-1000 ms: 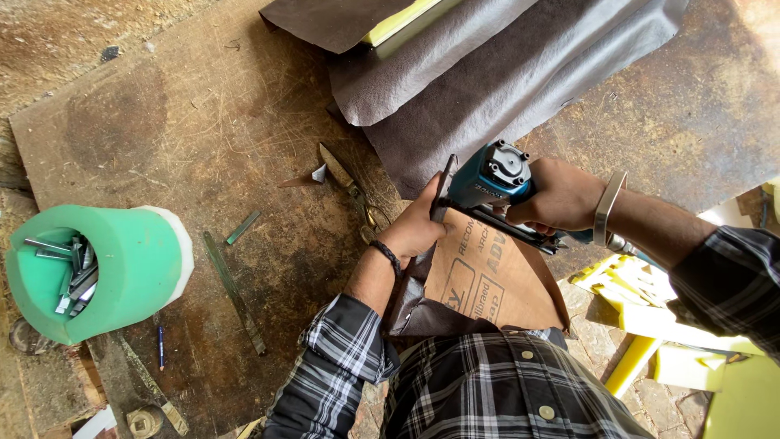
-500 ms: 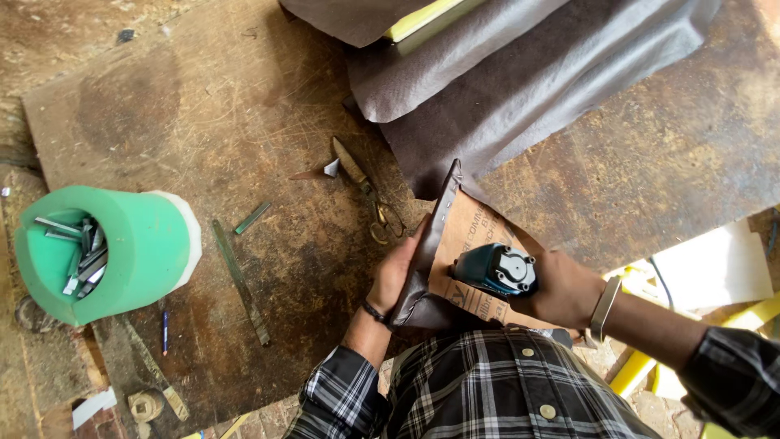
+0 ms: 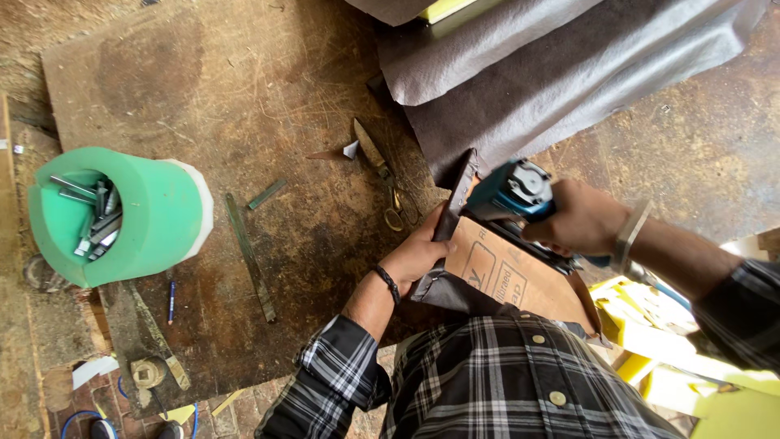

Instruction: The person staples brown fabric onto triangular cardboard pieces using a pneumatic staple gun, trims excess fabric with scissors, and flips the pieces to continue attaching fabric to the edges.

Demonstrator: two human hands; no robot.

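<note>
My right hand (image 3: pixel 581 219) grips a teal and black staple gun (image 3: pixel 512 193), its nose against the top edge of a brown cardboard panel (image 3: pixel 508 276). My left hand (image 3: pixel 420 252) presses dark brown leather-like fabric (image 3: pixel 453 207) against the panel's left edge. The panel stands tilted against my lap, its edges wrapped in that fabric. A metal bangle sits on my right wrist and a black band on my left.
A larger sheet of dark brown fabric (image 3: pixel 585 73) lies across the worn wooden bench (image 3: pixel 244 89). Scissors (image 3: pixel 380 171) lie just beyond my left hand. A green tub (image 3: pixel 150 215) with metal pieces sits at left, with a metal strip (image 3: pixel 249 256) beside it.
The staple gun has shifted up along the panel toward its top edge. My left hand has stayed on the fabric at the panel's left edge.
</note>
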